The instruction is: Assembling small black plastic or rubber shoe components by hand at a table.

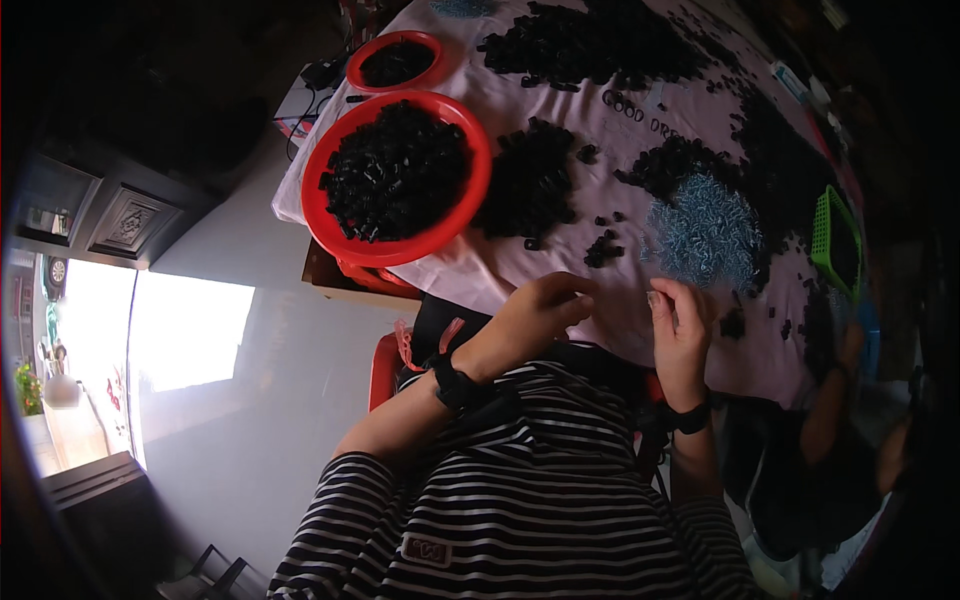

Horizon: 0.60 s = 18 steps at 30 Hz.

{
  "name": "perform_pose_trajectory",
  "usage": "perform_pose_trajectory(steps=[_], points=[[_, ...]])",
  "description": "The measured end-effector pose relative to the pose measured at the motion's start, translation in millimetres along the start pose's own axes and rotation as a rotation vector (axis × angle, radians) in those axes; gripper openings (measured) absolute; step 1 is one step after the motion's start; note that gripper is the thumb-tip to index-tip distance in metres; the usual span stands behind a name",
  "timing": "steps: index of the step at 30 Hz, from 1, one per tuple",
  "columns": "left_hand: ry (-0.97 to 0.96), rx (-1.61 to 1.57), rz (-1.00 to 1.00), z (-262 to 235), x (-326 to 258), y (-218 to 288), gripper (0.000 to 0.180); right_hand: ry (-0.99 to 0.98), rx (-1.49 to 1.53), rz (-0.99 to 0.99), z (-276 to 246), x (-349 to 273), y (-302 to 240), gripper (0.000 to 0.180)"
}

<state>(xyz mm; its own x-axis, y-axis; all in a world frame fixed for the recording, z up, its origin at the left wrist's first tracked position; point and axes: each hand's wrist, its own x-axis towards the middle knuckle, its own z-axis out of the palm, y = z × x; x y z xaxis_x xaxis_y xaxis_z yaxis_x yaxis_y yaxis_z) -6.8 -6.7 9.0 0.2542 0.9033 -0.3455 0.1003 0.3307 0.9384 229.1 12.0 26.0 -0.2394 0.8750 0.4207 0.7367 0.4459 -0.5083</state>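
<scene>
At the near edge of the pink cloth, my left hand (545, 318) is closed with its fingers curled; whatever they hold, if anything, is too small to make out. My right hand (682, 335) pinches thumb against fingers beside a pile of small silvery-blue screws (706, 228), and its content cannot be made out either. A gap separates the two hands. Just beyond them lies a small cluster of black plastic pieces (603, 249). Further left, a larger heap of the same black pieces (535, 180) rests against a red basin (480, 185) full of them.
A smaller red basin (437, 62) with black pieces stands behind. More black pieces (600, 45) cover the table's far side. At right are a green basket (824, 240) and another person's arm (825, 415). A cardboard box (350, 285) sits below the table edge.
</scene>
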Motion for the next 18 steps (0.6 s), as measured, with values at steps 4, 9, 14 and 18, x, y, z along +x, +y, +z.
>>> perform_pose_trajectory(steps=[4,9,14,18], points=[[-0.207,-0.508,-0.016,5.3,-11.6,-2.9,0.038,-0.046,0.121,0.007,-11.0,9.1,-23.0,0.016],[-0.243,-0.633,0.134,10.8,-13.4,-1.6,0.031,-0.079,0.288,-0.003,-18.8,11.9,-41.6,0.017],[-0.204,-0.623,0.158,10.0,-14.0,-4.6,0.030,-0.089,0.312,-0.068,-16.8,14.0,-48.0,0.016],[-0.167,-0.602,0.145,13.6,-15.2,-2.3,0.031,-0.101,0.289,-0.093,-15.1,14.7,-51.6,0.018]])
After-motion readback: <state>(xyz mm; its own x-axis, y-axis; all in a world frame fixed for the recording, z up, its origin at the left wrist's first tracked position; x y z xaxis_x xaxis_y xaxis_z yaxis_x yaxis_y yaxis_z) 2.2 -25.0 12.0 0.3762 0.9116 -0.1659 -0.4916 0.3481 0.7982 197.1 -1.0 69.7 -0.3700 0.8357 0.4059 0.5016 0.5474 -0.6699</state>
